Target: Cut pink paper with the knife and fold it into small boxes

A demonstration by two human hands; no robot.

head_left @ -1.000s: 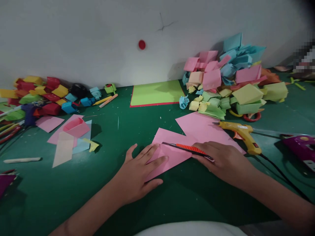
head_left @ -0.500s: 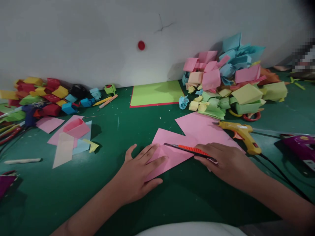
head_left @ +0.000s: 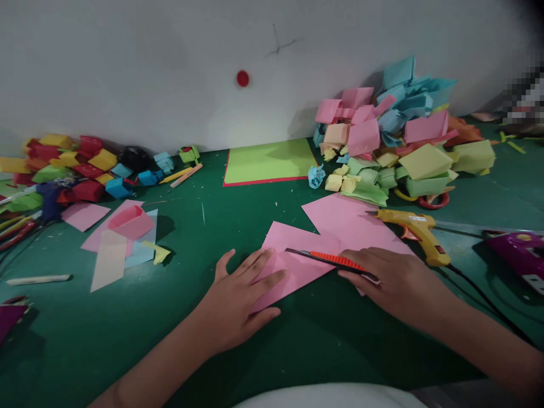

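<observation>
Pink paper (head_left: 304, 272) is lying flat on the green table (head_left: 191, 362), just in front of the person, and I am watching both hands working on it through the head camera. The left hand (head_left: 238, 297) is pressing palm-down on its near left part, fingers spread wide, thumb reaching past the lower edge, holding nothing in its grip. The right hand (head_left: 382, 277) is curling closely around an orange-and-black cutter (head_left: 329, 259), and the blade is lying slantwise over the paper, its tip pointing left, near the left fingertips.

By my judgement this sheet is partway through being worked: the blade is on it, but I am seeing no piece clearly parted from it, and I cannot tell whether a slit or only a crease is running under the blade. A larger pink sheet (head_left: 340, 221) is lying flat just behind, uncreased as far as I am seeing; I cannot tell whether the two are overlapping or joined. The yellow glue gun (head_left: 419, 229) is resting beside it, with neither hand touching it.

Further off, plenty is already shaped: a heap of folded papers (head_left: 365, 136) is standing at the right, coloured paper blocks (head_left: 87, 164) are crowding the left, and a looped pink strip (head_left: 131, 222) is sitting among flat offcuts.
</observation>
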